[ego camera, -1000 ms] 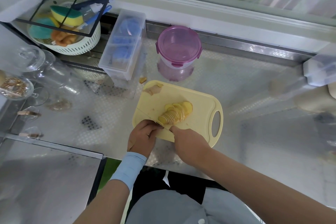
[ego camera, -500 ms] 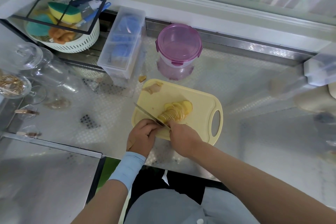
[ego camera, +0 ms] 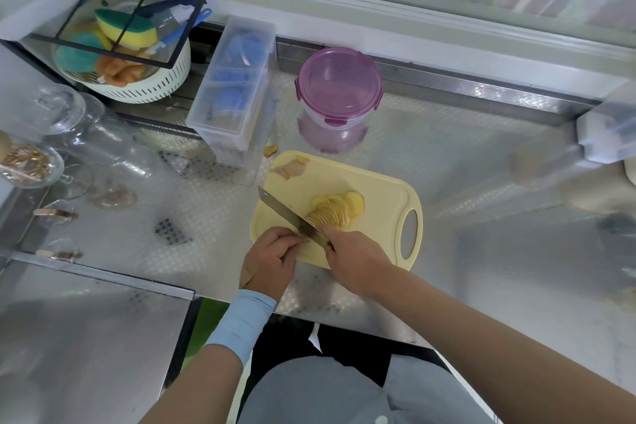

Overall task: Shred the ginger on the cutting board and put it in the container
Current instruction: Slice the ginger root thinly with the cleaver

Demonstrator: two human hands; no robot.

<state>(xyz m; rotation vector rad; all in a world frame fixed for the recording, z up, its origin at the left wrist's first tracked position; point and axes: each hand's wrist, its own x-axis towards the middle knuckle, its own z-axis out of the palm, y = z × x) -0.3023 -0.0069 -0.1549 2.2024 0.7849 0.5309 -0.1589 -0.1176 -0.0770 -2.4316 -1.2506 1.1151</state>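
Pale yellow ginger (ego camera: 335,212) lies in thin fanned slices on the cutting board (ego camera: 378,196). The right grip (ego camera: 354,260) is closed around a knife (ego camera: 285,213) touching the slices. The left grip (ego camera: 270,258) rests curled at the board's near edge; I cannot tell whether it holds anything.

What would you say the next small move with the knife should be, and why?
Probably bring the knife down through the near end of the ginger slices for a thin strip. The right hand grips it with the blade at that end, the slices on the cutting board are fanned but unshredded, and the left hand sits just beside the blade.
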